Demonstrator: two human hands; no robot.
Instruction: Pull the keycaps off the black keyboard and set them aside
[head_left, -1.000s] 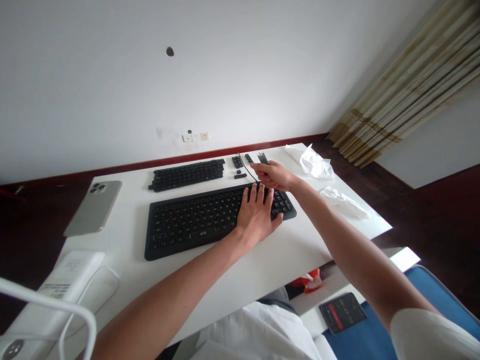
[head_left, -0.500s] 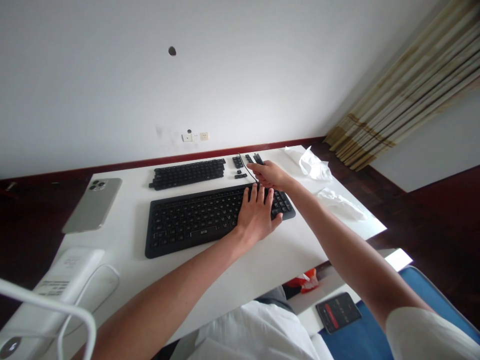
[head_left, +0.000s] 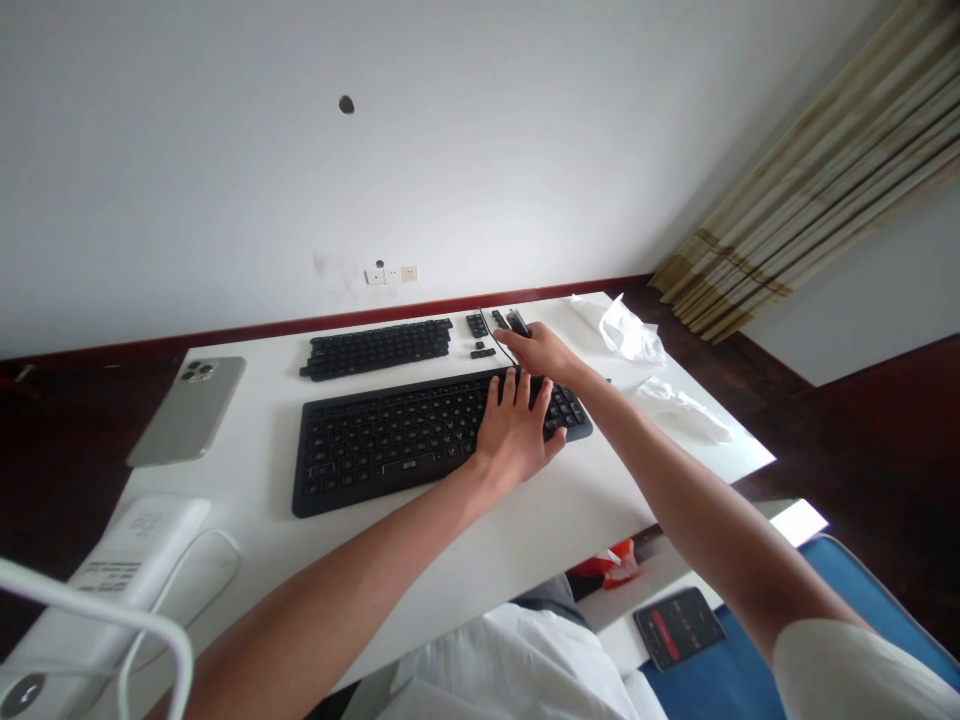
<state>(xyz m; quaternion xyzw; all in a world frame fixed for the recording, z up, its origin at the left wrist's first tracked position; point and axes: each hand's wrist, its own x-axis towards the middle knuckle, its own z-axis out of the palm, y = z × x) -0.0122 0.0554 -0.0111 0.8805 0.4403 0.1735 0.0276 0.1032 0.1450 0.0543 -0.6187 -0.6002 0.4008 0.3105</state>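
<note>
My left hand point(head_left: 516, 432) lies palm down on the right part of the keyboard point(head_left: 420, 432), fingers point(head_left: 504, 388) spread flat and open over its keys, gripping nothing. The keyboard is a flat black rectangle with rounded corners and matte low keys in straight rows; it rests on the table point(head_left: 525, 520), a smooth white slab.

My right hand point(head_left: 544, 352) reaches just beyond my left fingertips, past the far edge of the keyboard. Its fingers are closed on a small dark piece point(head_left: 517, 322), held at the fingertips; its exact shape is too small to tell. A thin black cable point(head_left: 496, 336) runs from the far edge of the keyboard, passing just left of that hand.

Just left of my right fingertips lie loose keycaps point(head_left: 477, 326), small black squares set in short groups. Farther left, beyond the keyboard, a long block of keycaps point(head_left: 379, 347) sits in rows.

To the right of my right hand lie crumpled white tissues point(head_left: 631, 332), thin and creased. Well left of my left hand, a phone point(head_left: 187, 410) with a pale metallic back lies face down at the table's corner.
</note>
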